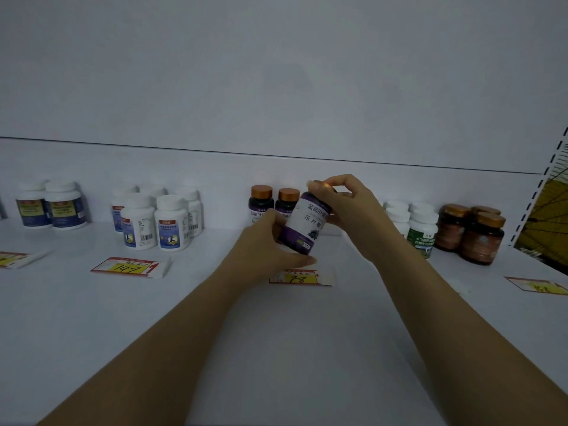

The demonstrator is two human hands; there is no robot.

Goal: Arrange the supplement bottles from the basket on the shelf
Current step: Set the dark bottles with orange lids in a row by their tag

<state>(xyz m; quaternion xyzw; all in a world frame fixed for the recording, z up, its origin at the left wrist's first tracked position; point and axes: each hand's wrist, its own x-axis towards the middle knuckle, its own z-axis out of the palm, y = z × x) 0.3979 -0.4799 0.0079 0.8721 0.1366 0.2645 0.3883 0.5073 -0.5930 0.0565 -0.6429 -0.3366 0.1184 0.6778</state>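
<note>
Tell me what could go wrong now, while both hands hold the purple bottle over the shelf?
1. The purple bottle is tilted. The left hand grips its lower part and the right hand pinches its top, so it may slip if one releases early.
2. Two matching bottles stand just behind; pushing it back could knock them over.
3. The right forearm passes near the green-label bottles and might brush them.

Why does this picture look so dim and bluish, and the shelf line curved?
Head view: light is dim, bluish, without glare; the wide-angle lens probably bows the back line of the shelf; the label on the purple bottle reads clearly, while the blue-label bottles far left look soft.
</note>
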